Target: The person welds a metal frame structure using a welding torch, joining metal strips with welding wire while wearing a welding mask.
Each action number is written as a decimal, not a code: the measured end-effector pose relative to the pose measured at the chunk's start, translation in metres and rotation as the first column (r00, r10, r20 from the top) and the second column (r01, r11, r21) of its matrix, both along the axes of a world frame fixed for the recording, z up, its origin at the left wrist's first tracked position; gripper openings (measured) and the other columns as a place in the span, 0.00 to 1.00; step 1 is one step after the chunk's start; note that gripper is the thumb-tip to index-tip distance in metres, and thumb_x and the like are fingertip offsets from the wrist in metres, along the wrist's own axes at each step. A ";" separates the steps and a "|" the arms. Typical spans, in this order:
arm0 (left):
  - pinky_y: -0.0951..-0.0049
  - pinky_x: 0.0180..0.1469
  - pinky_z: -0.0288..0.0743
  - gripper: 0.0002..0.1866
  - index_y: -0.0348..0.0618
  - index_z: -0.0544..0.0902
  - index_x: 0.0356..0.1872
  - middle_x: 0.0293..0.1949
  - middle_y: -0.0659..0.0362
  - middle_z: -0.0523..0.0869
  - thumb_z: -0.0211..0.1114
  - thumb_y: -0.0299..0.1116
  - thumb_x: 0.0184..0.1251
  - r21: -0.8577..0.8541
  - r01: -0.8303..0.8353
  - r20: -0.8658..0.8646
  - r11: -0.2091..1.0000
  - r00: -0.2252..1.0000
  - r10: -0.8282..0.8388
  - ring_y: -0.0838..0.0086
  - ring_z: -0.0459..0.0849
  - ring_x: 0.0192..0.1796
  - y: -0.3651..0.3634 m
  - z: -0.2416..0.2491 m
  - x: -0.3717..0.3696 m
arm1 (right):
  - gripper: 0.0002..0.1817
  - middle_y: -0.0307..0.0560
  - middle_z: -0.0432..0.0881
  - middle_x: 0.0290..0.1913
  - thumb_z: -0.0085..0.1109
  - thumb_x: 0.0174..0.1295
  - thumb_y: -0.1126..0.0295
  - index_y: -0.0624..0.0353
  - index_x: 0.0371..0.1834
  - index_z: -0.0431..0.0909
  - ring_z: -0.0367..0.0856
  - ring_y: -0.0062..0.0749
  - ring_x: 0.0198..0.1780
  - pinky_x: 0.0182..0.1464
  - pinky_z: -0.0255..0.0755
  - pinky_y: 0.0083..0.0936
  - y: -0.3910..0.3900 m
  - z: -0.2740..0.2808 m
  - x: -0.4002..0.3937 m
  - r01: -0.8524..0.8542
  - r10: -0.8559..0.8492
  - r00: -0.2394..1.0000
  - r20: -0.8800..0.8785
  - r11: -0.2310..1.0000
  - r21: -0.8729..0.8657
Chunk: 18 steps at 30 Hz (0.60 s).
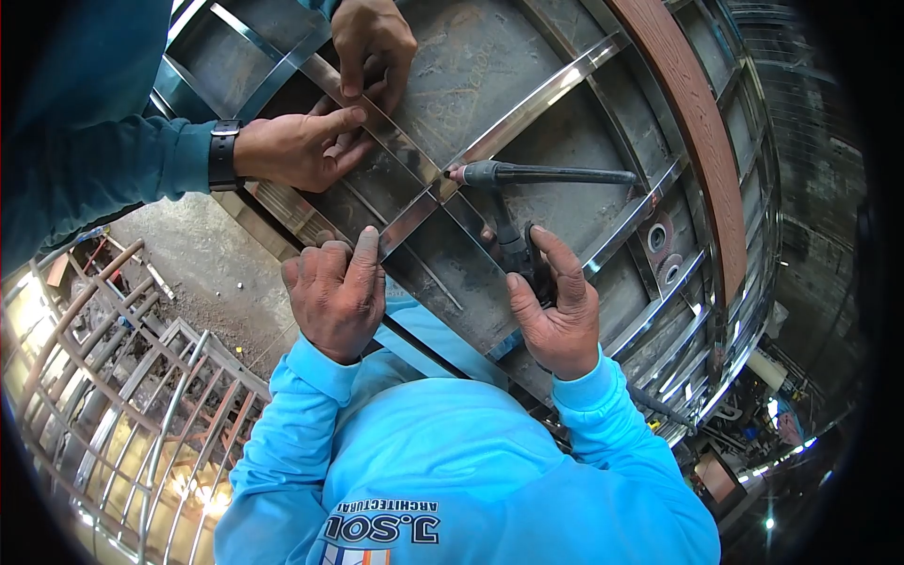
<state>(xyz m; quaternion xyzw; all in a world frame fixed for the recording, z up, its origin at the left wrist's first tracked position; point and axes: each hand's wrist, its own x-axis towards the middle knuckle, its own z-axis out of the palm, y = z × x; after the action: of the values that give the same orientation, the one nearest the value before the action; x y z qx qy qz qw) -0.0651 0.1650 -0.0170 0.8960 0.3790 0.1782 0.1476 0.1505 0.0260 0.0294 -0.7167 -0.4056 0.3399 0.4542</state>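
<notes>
My right hand [557, 315] grips the dark handle of a TIG welding torch [504, 217]. The torch's long back cap points right, and its nozzle is at a crossing of shiny metal strips. My left hand [336, 294] is closed on the near end of one metal strip [409, 222], index finger laid along it and the other fingers curled; the thumb is hidden. These strips form a lattice over a grey metal sheet [452, 85]. Beyond my left hand, another person's two hands, in teal sleeves, hold the strip farther up.
A curved, wood-textured brown band [692, 113] edges the frame on the right. Two round abrasive discs [656, 237] lie inside the frame. Metal racking [141, 405] stands at lower left beside a dusty floor [212, 273]. The other person's watched arm [132, 165] reaches in from the left.
</notes>
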 end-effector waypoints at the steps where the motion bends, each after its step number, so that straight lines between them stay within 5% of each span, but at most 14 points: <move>1: 0.62 0.44 0.63 0.25 0.46 0.88 0.56 0.32 0.61 0.79 0.76 0.27 0.52 -0.002 -0.002 -0.005 1.000 1.000 0.002 0.67 0.77 0.37 0.000 0.000 0.000 | 0.31 0.54 0.85 0.57 0.67 0.68 0.78 0.56 0.74 0.70 0.85 0.33 0.59 0.60 0.78 0.29 0.000 0.000 0.000 -0.001 0.001 1.000 -0.005 1.000 -0.001; 18: 0.62 0.45 0.63 0.25 0.46 0.88 0.55 0.34 0.61 0.79 0.76 0.28 0.51 -0.013 -0.005 -0.018 1.000 1.000 0.005 0.66 0.77 0.38 0.000 0.002 0.000 | 0.32 0.54 0.84 0.57 0.67 0.68 0.78 0.55 0.75 0.69 0.85 0.33 0.56 0.58 0.80 0.29 0.000 0.002 0.000 -0.007 0.007 0.999 0.035 1.000 -0.003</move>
<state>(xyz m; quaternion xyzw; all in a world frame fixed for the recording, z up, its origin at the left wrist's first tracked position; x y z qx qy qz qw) -0.0650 0.1651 -0.0152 0.8956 0.3838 0.1681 0.1494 0.1508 0.0261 0.0311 -0.7218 -0.4157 0.3294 0.4447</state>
